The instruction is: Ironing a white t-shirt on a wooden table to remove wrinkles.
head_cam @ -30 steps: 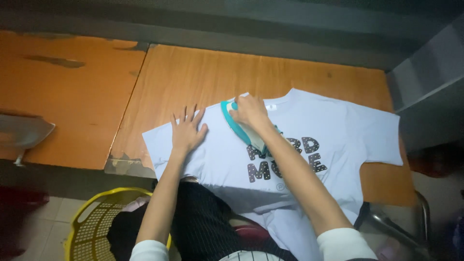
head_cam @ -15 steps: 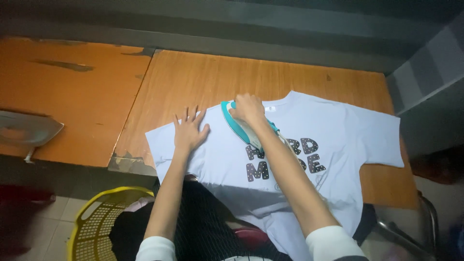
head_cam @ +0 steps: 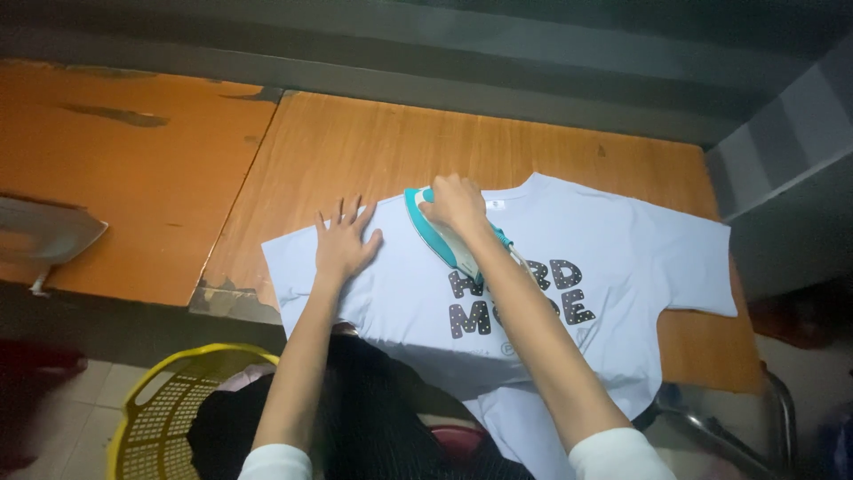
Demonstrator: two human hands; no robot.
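Pale blue T-shirt (head_cam: 622, 267) on wooden table (head_cam: 373, 151): right hand (head_cam: 455, 203) grips teal iron (head_cam: 440, 236) on it; left hand (head_cam: 344, 242) flat, fingers spread, beside iron.

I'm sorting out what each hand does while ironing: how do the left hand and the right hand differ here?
The left hand lies flat with fingers spread on the pale t-shirt, near its sleeve; the right hand is curled shut around the handle of the teal iron. The left hand holds nothing; the right hand grips the iron. The left hand sits nearer the shirt's edge, the right hand nearer the collar. Both are bare and over the same shirt on the wooden table.
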